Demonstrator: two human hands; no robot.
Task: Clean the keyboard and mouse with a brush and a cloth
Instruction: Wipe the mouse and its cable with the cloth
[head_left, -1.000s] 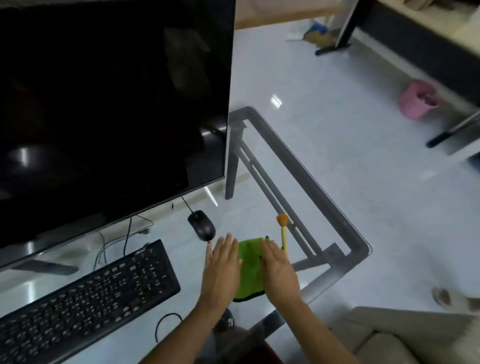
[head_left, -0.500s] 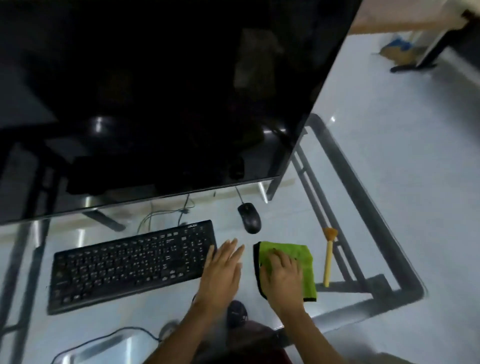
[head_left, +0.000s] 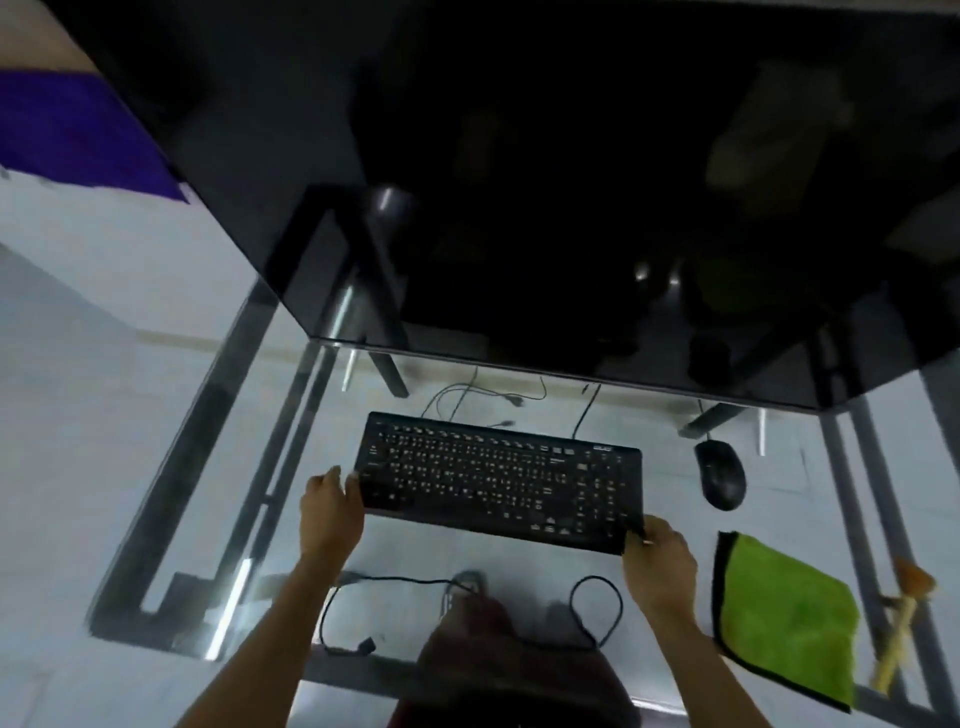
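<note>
A black keyboard (head_left: 498, 478) lies on the glass desk (head_left: 171, 467) in front of the monitor. My left hand (head_left: 328, 512) grips its near-left corner and my right hand (head_left: 658, 564) grips its near-right corner. A black wired mouse (head_left: 720, 473) sits to the right of the keyboard. Near the desk's right front, a folded green cloth (head_left: 784, 618) lies flat. Just right of it is a small brush (head_left: 901, 631) with a pale handle and orange bristles, blurred.
A large dark monitor (head_left: 571, 182) overhangs the back of the desk. Loose black cables (head_left: 597, 613) loop near the front edge. The desk's metal frame (head_left: 872, 493) shows through the glass. My knees are under the desk.
My right hand left the green cloth and my left hand left the glass; both moved left and took hold of the keyboard's near corners. The view swung left.
</note>
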